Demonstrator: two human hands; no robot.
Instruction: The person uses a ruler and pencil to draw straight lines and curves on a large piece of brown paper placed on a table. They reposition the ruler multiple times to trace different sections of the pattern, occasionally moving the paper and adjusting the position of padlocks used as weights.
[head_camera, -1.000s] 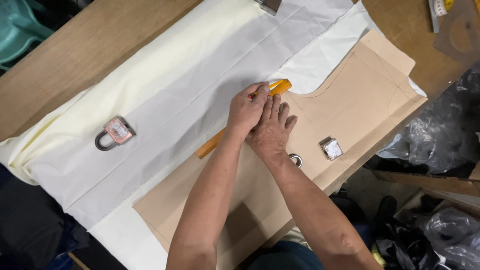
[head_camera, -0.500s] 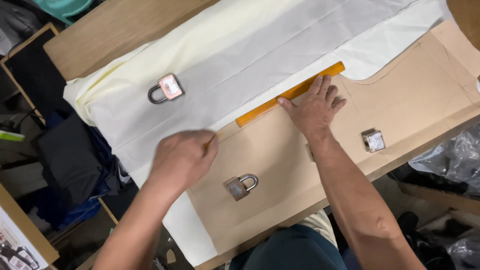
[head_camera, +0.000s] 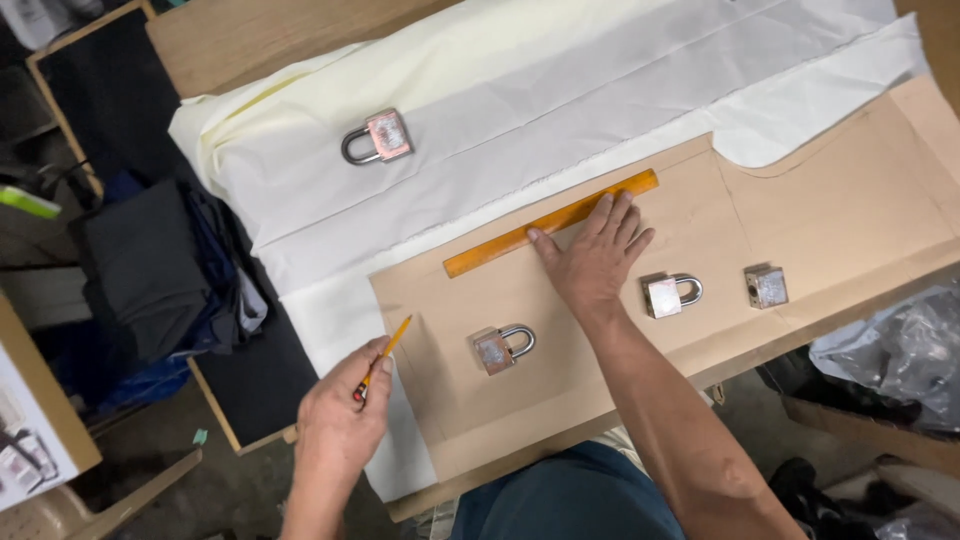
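Observation:
A brown card pattern (head_camera: 840, 215) lies on white cloth (head_camera: 560, 95) spread over a wooden table (head_camera: 240, 40). My right hand (head_camera: 595, 255) rests flat on the pattern, fingertips pressing an orange ruler (head_camera: 500, 245) that runs along the pattern's upper edge. Off the pattern's left edge, my left hand (head_camera: 340, 425) holds a yellow pencil (head_camera: 385, 350) with its tip pointing up toward the pattern's left edge. Two padlocks (head_camera: 503, 349) (head_camera: 670, 295) and a small metal block (head_camera: 766, 286) sit on the pattern as weights. A third padlock (head_camera: 378, 138) lies on the cloth.
Dark folded fabric (head_camera: 150, 270) is piled on the floor at the left beside a low wooden frame (head_camera: 215, 405). Crumpled plastic bags (head_camera: 895, 355) lie at the right below the table edge. A cardboard box (head_camera: 40, 420) stands at the lower left.
My left hand has left the ruler and pulled back to the lower left with the pencil. The view has shifted left, bringing more padlocks into sight. The right hand stays on the ruler.

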